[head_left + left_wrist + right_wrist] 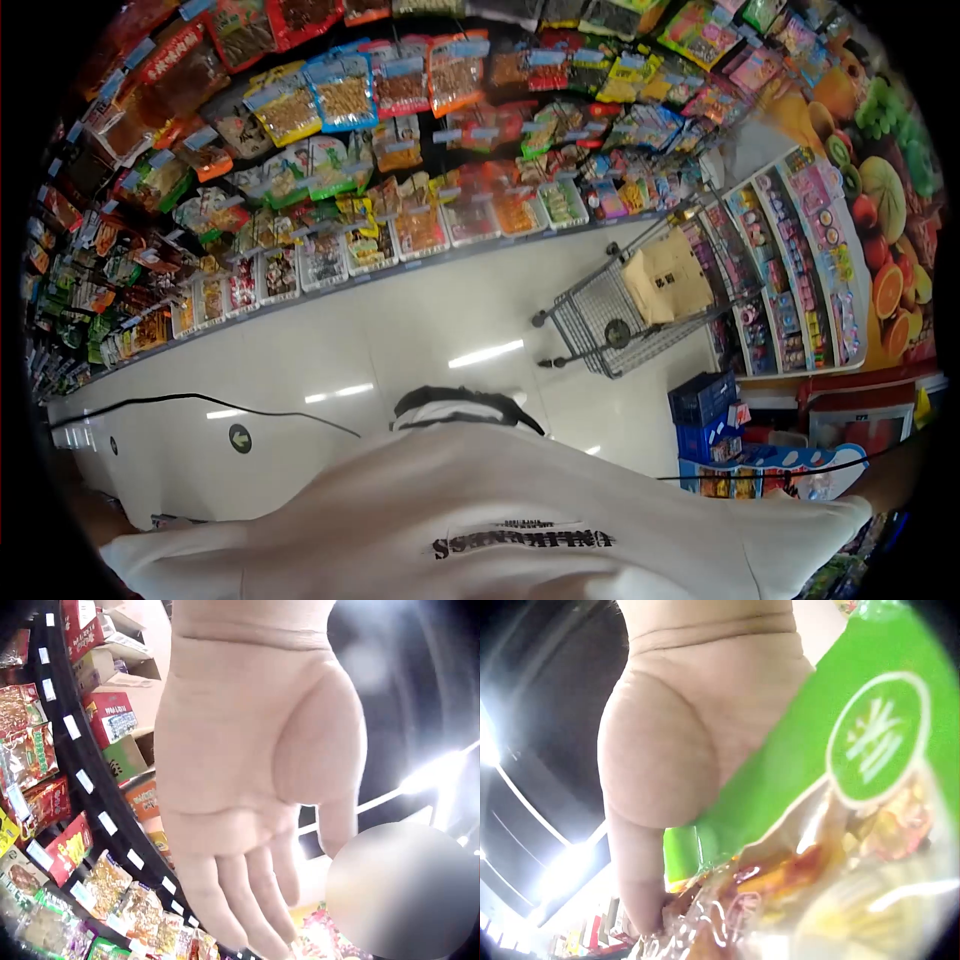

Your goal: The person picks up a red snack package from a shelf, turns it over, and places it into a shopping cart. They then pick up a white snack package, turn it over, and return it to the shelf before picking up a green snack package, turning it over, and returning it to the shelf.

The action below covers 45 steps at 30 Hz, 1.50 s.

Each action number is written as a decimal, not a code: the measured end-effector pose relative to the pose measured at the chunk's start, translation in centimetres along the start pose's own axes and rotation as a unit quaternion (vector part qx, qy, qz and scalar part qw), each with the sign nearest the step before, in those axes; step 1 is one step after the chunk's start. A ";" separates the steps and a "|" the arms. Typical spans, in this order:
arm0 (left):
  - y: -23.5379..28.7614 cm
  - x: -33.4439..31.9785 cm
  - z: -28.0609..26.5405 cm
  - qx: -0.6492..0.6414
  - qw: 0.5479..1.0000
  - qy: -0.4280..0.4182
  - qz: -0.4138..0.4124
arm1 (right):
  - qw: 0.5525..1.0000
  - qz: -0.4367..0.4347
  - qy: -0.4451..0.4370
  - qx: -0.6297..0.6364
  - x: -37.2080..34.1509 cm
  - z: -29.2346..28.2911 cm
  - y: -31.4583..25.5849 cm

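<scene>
In the right wrist view, my right hand (675, 742) grips a snack bag (780, 802) with a green top and a clear lower part showing reddish-brown and pale food. The thumb lies along the bag's edge, while the other fingers are hidden behind the bag. My left hand (240, 765) has its palm to the camera and holds nothing; its fingers hang down, nearly straight. Beside it is a shelf rack of bagged snacks (105, 885). Neither hand shows in the head view, where only the arms reach the lower side edges.
Rows of hanging snack bags (400, 80) curve across the aisle, with white bins (415, 232) of packets along the bottom. A shopping cart (620, 310) holding a cardboard piece (668, 277) stands at right. Behind it are a white display shelf (850, 340) and blue crates (700, 400).
</scene>
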<state>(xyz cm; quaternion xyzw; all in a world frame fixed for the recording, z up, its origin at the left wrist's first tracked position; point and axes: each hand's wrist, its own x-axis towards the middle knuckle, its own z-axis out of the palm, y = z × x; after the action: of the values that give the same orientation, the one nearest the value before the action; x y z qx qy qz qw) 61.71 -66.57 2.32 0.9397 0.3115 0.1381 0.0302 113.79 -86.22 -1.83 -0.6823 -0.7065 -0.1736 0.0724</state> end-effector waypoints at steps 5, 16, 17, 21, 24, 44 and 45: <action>0.1 5.8 0.1 -0.086 0.988 0.130 0.016 | 0.988 -0.009 0.120 0.094 7.4 -0.9 -4.1; 2.7 13.3 -1.1 -0.435 0.852 0.278 0.089 | 0.773 0.030 0.201 0.601 23.7 -5.3 -10.9; 2.8 13.6 -0.6 -0.460 0.837 0.281 0.094 | 0.736 0.037 0.185 0.650 23.0 -5.0 -13.2; 1.7 13.7 0.9 -0.546 0.778 0.301 0.076 | 0.548 -0.109 0.077 0.826 27.5 -1.2 -16.2; -0.2 12.8 1.3 -0.478 0.791 0.358 0.134 | 0.470 -0.178 0.035 0.864 29.9 0.3 -18.9; -10.4 -5.0 19.1 -0.477 0.731 0.472 -0.124 | 0.553 -0.123 0.069 0.821 24.7 19.0 -37.4; -10.4 -5.5 19.5 -0.470 0.734 0.469 -0.143 | 0.554 -0.113 0.042 0.824 24.4 19.3 -37.5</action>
<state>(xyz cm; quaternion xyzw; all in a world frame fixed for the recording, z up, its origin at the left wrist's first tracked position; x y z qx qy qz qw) 56.90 -60.86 -19.26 0.5661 0.3120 0.6843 0.3374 77.85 -56.96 -16.97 -0.2310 -0.6083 0.4489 0.6125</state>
